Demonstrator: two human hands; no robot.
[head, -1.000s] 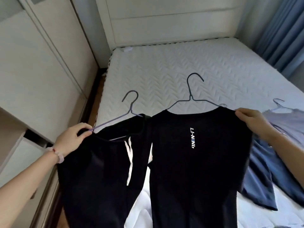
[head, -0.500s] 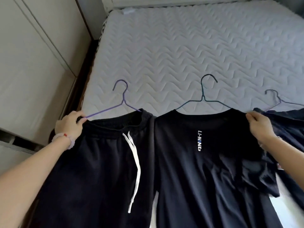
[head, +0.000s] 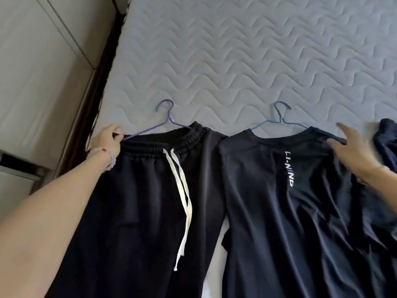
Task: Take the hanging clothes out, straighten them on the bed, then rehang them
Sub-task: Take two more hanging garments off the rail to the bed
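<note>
Two garments are now laid flat on the bed [head: 236, 61], where a second ago they were held up above it. The black trousers [head: 139, 201] are spread in the lower left-centre of the frame and the black T-shirt [head: 290, 222] in the lower right-centre, meeting edge to edge near the top. Each is still carried on its hanger: the purple hanger [head: 167, 121] in the waistband, the blue hanger [head: 280, 120] in the collar, both hooks pointed toward the upper frame.

The left hand [head: 107, 143] is kept pinched on the outer end of the purple hanger at the waistband corner. The right hand [head: 354, 151], clamped on the shirt's shoulder half a second ago, is now opened, its fingers spread over that shoulder.

The laying-down is judged finished. Creases are seen across the shirt's lower right, so smoothing is still to be done before rehanging.
</note>
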